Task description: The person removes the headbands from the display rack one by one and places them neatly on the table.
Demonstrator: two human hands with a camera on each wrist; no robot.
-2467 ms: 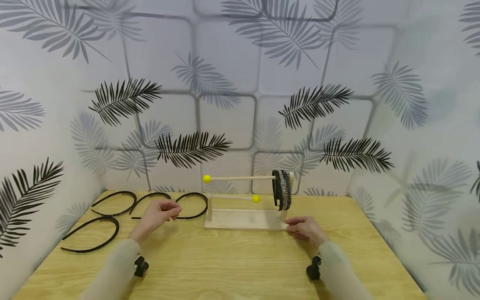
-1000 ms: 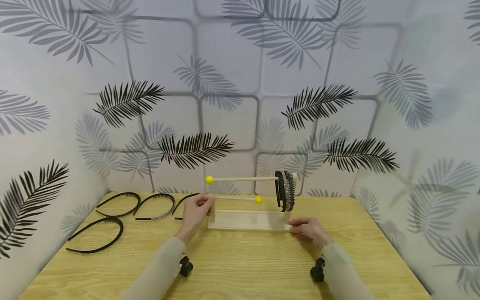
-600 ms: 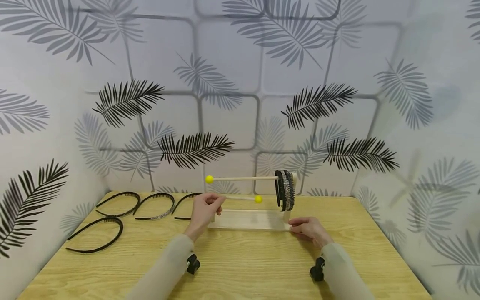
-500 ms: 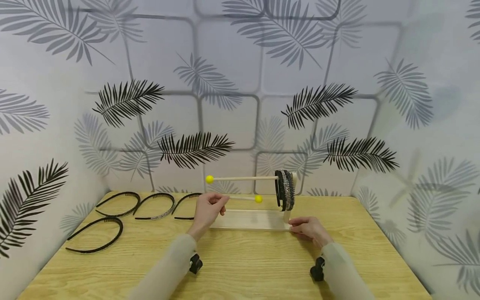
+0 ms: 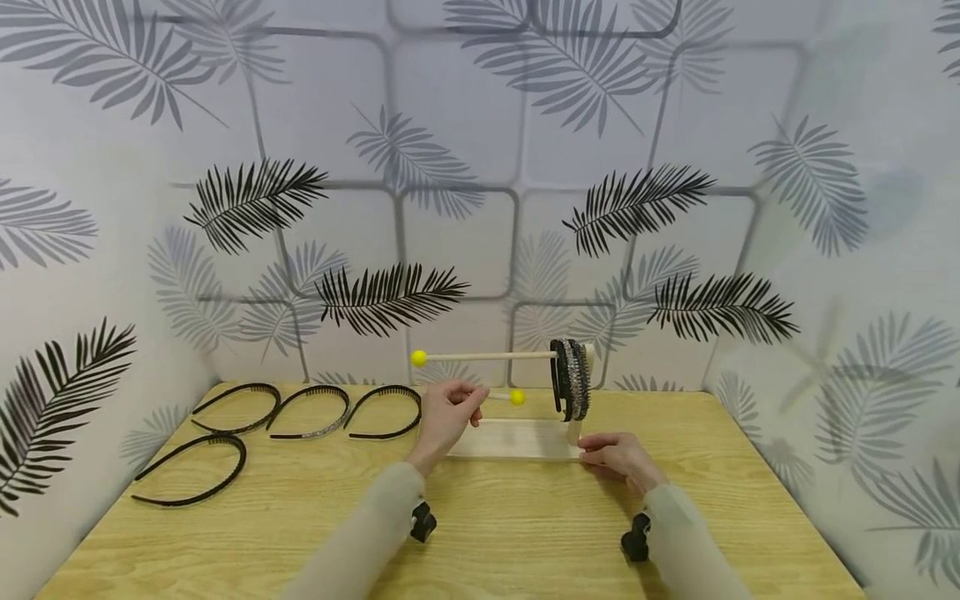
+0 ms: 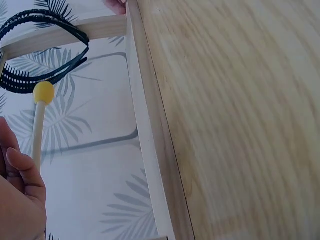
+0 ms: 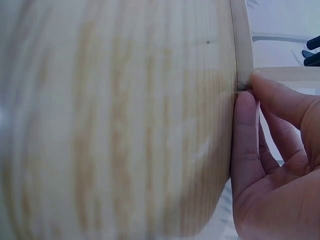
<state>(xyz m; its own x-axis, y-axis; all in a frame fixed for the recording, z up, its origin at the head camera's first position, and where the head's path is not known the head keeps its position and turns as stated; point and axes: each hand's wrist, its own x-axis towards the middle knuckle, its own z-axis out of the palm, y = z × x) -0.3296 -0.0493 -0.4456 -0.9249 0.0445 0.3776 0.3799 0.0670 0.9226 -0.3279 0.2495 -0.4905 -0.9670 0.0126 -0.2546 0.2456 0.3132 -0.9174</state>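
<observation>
A wooden headband stand (image 5: 525, 442) has two rods tipped with yellow balls. Its upper rod (image 5: 487, 357) points left from the right post and carries several black and glittery headbands (image 5: 576, 379) bunched at the right end. My left hand (image 5: 450, 415) pinches the lower rod (image 6: 37, 132) between thumb and fingers, a little left of the yellow ball (image 6: 44, 93); most of that rod and the left post are hidden behind the hand. At the stand's right end, my right hand (image 5: 618, 458) grips the corner of the base (image 7: 243, 47) with thumb and fingertips.
Several headbands lie on the wooden table (image 5: 495, 533) at the left: a front one (image 5: 240, 458), two at the back, and a near one (image 5: 420, 408) close to my left hand. A leaf-patterned wall (image 5: 480, 250) closes off the back and sides.
My left hand has come from the headbands on the left to the stand, then slid right along the lower rod towards its ball. My right hand stays at the base corner.
</observation>
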